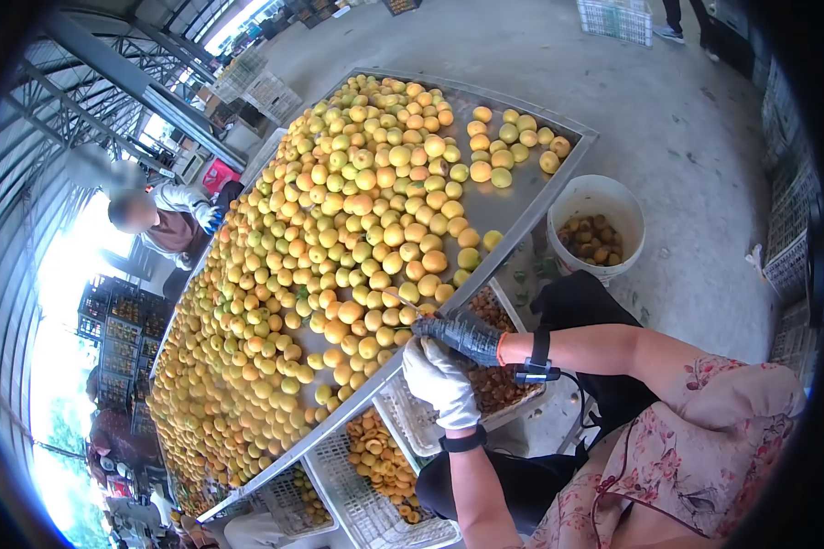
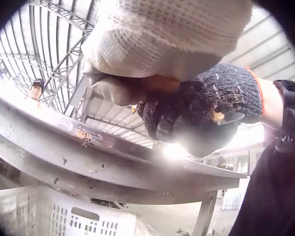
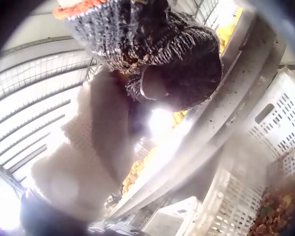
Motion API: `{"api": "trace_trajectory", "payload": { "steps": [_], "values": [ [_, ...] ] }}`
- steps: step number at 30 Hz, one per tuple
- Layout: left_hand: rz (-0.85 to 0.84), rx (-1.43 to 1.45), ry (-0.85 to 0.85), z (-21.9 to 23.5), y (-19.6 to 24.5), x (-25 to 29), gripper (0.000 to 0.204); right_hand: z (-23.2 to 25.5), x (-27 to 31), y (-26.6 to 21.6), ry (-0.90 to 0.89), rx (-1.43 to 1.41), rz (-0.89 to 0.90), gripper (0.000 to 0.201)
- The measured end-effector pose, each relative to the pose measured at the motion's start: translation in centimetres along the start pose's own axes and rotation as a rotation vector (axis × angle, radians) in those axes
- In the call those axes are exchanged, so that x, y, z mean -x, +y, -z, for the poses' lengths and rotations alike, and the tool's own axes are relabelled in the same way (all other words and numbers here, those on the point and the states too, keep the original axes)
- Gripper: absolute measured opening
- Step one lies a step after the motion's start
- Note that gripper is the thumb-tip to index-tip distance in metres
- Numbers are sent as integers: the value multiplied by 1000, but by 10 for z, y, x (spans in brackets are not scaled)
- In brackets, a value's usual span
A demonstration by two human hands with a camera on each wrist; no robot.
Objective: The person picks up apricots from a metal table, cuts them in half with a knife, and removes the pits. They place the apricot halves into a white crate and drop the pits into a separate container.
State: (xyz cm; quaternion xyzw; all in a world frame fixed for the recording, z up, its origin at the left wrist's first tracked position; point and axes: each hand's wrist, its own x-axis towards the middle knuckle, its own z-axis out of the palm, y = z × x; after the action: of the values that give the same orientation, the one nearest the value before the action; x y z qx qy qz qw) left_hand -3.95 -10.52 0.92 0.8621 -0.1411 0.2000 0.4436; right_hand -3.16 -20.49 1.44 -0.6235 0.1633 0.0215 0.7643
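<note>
My left hand point(image 1: 439, 382), in a white knit glove, meets my right hand point(image 1: 467, 337), in a dark grey knit glove, just over the near rim of a metal sorting table point(image 1: 533, 212). An orange patch of an apricot point(image 2: 166, 83) shows between the gloves in the left wrist view, gripped by the left fingers and mostly hidden. The right fingers curl round a small knife point(image 2: 231, 118); a short piece of its metal shows at the fist. Whole apricots point(image 1: 357, 192) in yellow and orange lie spread across the table beyond both hands.
Below the hands stands a white crate point(image 1: 412, 425) with brown pits or scraps point(image 1: 504, 392). Left of it another crate point(image 1: 330, 467) holds halved apricots point(image 1: 380, 457). A white bucket point(image 1: 630, 206) with brownish fruit stands right. Across the table is another person point(image 1: 169, 224).
</note>
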Motion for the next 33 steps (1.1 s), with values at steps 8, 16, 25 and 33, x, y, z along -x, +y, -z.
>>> {"api": "trace_trajectory", "payload": {
  "steps": [8, 16, 25, 33],
  "values": [
    [384, 585, 69, -27, -28, 12, 32, -9, -3, 19, 285, 504, 470, 37],
    [730, 1159, 74, -21, -27, 3, 24, -18, -3, 22, 278, 685, 654, 31],
    [413, 602, 73, -1, -15, 6, 31, -16, -7, 11, 37, 175, 167, 41],
    [486, 903, 127, -15, -17, 3, 25, -25, -4, 15, 321, 531, 537, 32]
  ]
}}
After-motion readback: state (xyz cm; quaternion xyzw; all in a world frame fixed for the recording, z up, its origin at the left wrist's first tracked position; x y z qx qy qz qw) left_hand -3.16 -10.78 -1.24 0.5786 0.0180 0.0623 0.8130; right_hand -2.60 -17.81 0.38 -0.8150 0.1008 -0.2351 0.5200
